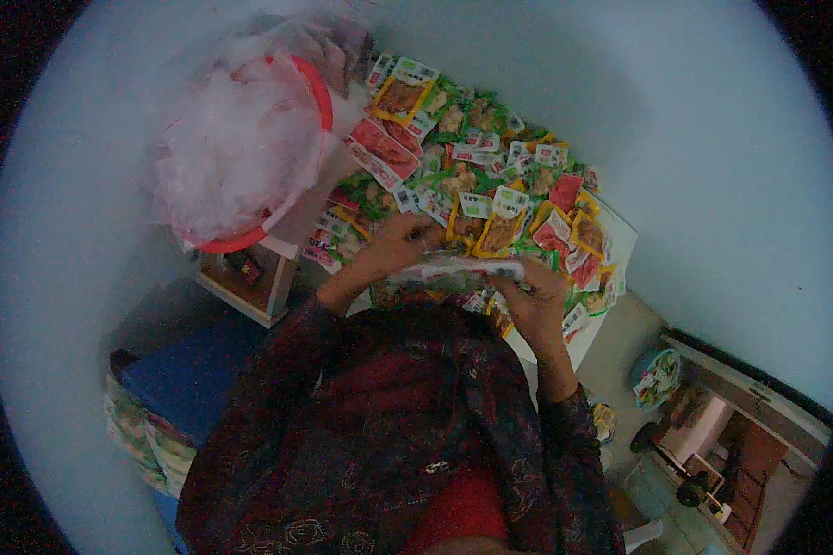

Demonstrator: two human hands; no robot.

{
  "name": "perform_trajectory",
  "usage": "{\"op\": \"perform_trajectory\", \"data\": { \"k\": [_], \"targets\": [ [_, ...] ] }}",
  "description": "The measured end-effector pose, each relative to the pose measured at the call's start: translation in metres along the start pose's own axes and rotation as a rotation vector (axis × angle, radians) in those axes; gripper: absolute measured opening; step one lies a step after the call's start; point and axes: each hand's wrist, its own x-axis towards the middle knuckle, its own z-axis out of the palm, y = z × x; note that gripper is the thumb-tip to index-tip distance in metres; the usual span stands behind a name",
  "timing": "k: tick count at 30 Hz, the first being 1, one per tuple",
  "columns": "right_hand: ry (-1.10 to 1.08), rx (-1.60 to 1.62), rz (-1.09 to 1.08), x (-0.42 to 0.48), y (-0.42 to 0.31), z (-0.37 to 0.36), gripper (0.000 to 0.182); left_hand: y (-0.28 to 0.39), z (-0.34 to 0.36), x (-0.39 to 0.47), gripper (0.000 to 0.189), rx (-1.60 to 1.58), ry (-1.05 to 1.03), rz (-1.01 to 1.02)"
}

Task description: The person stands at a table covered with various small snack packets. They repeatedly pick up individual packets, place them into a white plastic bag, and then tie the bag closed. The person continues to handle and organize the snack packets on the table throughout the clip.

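A clear plastic bag (451,269) is stretched between my hands, close to my body. My left hand (406,243) grips its left end, the fingertips partly hidden. At the other end, my right hand (536,295) pinches the bag near its pale upper edge. What lies inside the bag is too blurred to tell. Beyond it spreads a large heap of small sealed food packets (458,180) with green, yellow and red borders, many bearing print. The heap covers most of a white tabletop (618,232).
A red-rimmed basket (324,104) full of clear plastic bags (239,152) stands at the left, above an open wooden drawer (250,277). A blue cushioned seat (180,381) is at lower left. Toward the right are a blue tub (656,378) and a doorway (729,444).
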Motion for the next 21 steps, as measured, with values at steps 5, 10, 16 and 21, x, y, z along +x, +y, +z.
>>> {"op": "perform_trajectory", "data": {
  "k": [5,10,16,21],
  "targets": [
    [0.196,0.271,0.235,0.012,-0.014,0.003,0.015,0.079,-0.041,-0.03,0.026,0.318,0.395,0.4],
    [0.245,0.324,0.167,0.024,-0.025,0.018,0.014,0.107,-0.018,-0.032,0.03,0.728,0.281,0.61],
    [0.227,-0.014,-0.014,0.023,-0.008,0.038,0.018,0.074,-0.017,-0.003,0.019,0.611,0.106,0.518],
    [0.305,0.158,-0.078,0.031,-0.014,0.029,0.02,0.09,-0.057,0.008,0.011,0.68,0.104,0.628]
  ]
}}
